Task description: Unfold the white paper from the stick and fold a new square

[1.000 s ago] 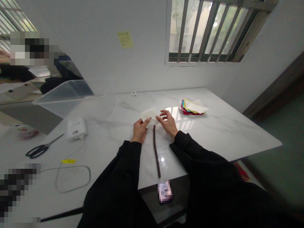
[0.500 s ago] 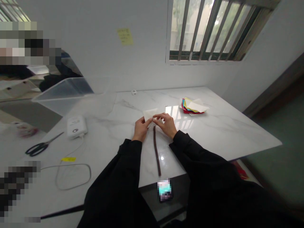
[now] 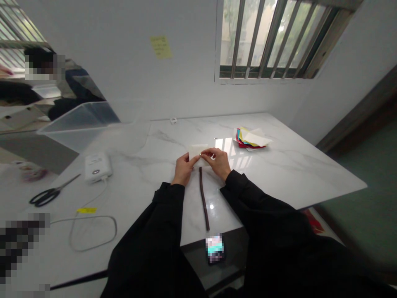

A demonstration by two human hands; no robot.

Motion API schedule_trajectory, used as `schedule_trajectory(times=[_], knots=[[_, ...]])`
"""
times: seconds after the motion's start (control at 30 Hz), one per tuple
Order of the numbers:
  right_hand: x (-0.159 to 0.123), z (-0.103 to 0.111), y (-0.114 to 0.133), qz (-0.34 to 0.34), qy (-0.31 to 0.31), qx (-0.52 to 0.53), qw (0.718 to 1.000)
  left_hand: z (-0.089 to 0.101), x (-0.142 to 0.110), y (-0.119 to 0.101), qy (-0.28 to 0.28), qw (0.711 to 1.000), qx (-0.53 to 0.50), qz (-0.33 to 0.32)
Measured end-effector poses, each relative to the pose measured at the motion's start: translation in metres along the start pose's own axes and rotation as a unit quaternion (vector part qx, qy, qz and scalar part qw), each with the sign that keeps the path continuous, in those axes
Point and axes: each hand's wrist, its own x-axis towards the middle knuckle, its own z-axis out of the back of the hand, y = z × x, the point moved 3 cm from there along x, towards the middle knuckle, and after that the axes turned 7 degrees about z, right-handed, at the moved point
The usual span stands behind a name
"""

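White table point(image 3: 273, 178), brown stick point(image 3: 203, 198), scissors point(image 3: 57, 190), coloured papers point(image 3: 252, 139)

Upper L of frame: person point(image 3: 81, 85) in dark clothing, partly pixelated, beyond a clear plastic bin point(image 3: 74, 126). Yellow sticky note point(image 3: 161, 47) on wall point(image 3: 186, 20), upper ctr; barred window point(image 3: 256, 41), upper R. Mid L, on surface point(image 3: 149, 186): white device point(image 3: 97, 166) w/ thin cable point(image 3: 115, 229), yellow tag point(image 3: 87, 210) on it, plus scissors point(image 3: 58, 190) nearby. Pixelated phone-like item point(image 3: 215, 249), btm ctr.

- Centre: matt, off-white paper piece point(image 3: 197, 149)
- Middle: glossy, smooth, marble-patterned tabletop point(image 3: 266, 174)
- Left: smooth, see-through plastic container point(image 3: 93, 116)
- Bottom: matt black cloth sleeves point(image 3: 149, 236)
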Motion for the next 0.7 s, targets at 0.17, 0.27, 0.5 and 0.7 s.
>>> schedule_trajectory(times=[0.17,0.27,0.5,0.7], knots=[[0.001,0.0,-0.001,0.034,-0.013,-0.052,0.998,-0.002,-0.002,-0.003,0.009,1.0,0.011,0.001],[0.002,-0.001,0.0,0.055,-0.004,-0.098,0.994,-0.002,-0.002,-0.003,0.012,1.0,0.014,-0.001],[0.0,-0.009,0.009,0.117,0.019,-0.121,0.986,0.001,-0.001,-0.006,0.004,0.997,0.067,-0.021],[-0.002,-0.013,0.003,0.1,0.041,-0.123,0.987,0.003,-0.003,-0.008,-0.001,0.994,0.111,-0.021]])
